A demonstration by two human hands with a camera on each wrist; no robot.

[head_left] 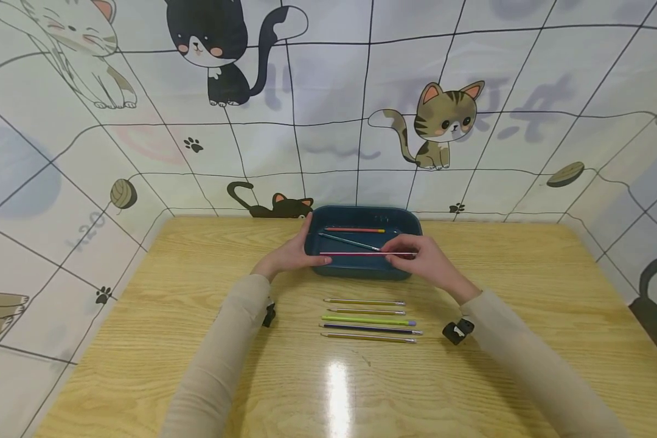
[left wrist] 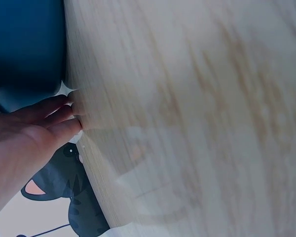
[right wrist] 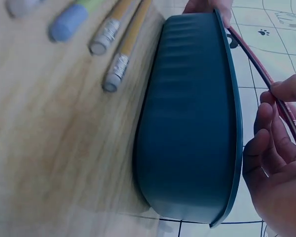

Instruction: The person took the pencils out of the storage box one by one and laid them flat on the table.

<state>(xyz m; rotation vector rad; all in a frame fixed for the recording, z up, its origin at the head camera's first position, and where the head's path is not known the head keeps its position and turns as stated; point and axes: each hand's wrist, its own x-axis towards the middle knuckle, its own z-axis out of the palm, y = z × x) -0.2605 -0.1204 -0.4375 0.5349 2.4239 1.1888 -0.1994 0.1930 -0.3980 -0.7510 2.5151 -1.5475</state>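
In the head view a dark blue-green tray point(head_left: 361, 272) stands against the patterned wall. My left hand point(head_left: 290, 253) holds its left end, thumb over the front corner and fingers along the outer side. Pinched between thumb and fingers of my right hand point(head_left: 423, 258) is a red pencil point(head_left: 350, 253) with dark stripes, held level over the tray. The right wrist view shows this pencil point(right wrist: 256, 61) above the tray's rim. Inside the tray lie an orange-red pencil point(head_left: 356, 230) and a tilted teal pencil point(head_left: 350, 241), whose right end reaches near my right fingers.
Several pencils lie side by side in front of the tray: yellowish ones point(head_left: 364, 302), a lime-green one point(head_left: 361, 319) with a purple eraser, and a dark one point(head_left: 367, 329). The wooden table point(head_left: 504, 255) meets a wall covering point(head_left: 328, 146) with cartoon cats.
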